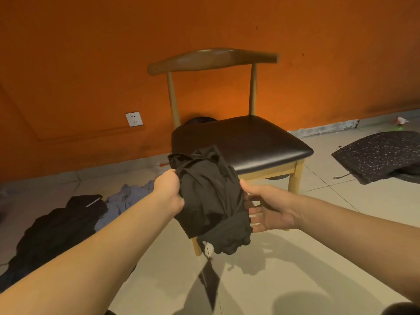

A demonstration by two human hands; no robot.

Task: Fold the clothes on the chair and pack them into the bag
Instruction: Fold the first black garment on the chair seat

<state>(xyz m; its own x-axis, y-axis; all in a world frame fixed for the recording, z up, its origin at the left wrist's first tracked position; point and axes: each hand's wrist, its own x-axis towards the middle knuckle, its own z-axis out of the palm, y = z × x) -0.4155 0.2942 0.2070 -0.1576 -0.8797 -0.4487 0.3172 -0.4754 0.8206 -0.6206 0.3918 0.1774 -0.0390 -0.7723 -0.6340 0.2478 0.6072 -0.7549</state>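
Your left hand point(169, 189) is fisted on the bunched black garment point(209, 196). Your right hand point(268, 210) pinches its other side, thumb over and fingers under. The garment hangs mid-air before the front-left corner of the chair point(250, 144) (a dark tag point(209, 283) dangles below), hiding that front leg's top. On the floor to the left lie black clothes point(52, 233) and grey-blue cloth point(127, 198) — a speckled mat point(377, 155) lies to the right.

right fingers point(256, 211): partly behind black garment point(209, 194) | speckled mat point(377, 153): cut by right edge | hanging tag point(209, 283): blurred
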